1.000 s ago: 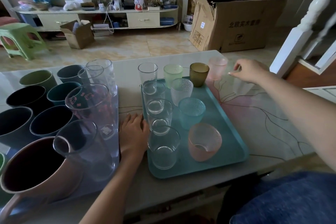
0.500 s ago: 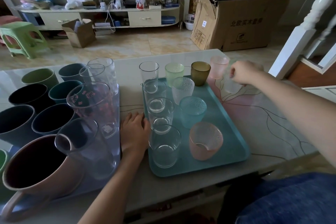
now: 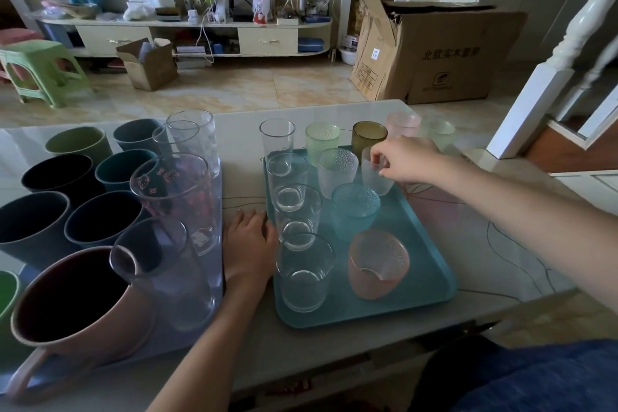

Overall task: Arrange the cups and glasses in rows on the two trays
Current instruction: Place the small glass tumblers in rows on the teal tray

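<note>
- Tabletop [image 3: 501, 244]: pale w/ thin dark line pattern, carries two trays side by side.
- Teal tray [image 3: 424, 264] on the right half; clear-ish tray [image 3: 219, 211] on the left, packed w/ big cups.
- Left tray: pink mug [image 3: 83, 304] nearest, dark cups [image 3: 30, 227] behind it, green cup [image 3: 80, 144] at the far end, tall clear glasses [image 3: 177, 197] along its right edge, one w/ cartoon print.
- Teal tray, left row: clear tumblers [image 3: 304, 271] in a line front to back. Next row: pink textured glass [image 3: 378, 264] nearest, teal textured glass [image 3: 356, 211] behind, frosted glass [image 3: 337, 170] further back.
- Off the tray's far edge, on the tabletop: tall clear glass [image 3: 277, 140], green glass [image 3: 322, 140], amber glass [image 3: 369, 137], pink glass [image 3: 403, 124], pale glass [image 3: 441, 135] at the far right.
- Right hand [image 3: 408, 160]: fingers pinch the rim of a small frosted glass [image 3: 376, 174], upright over the tray's far right area, just right of the frosted glass; can't tell if its base touches.
- Left hand [image 3: 249, 244]: flat on the tabletop btw the trays, fingers relaxed, touching the teal tray's left edge.
</note>
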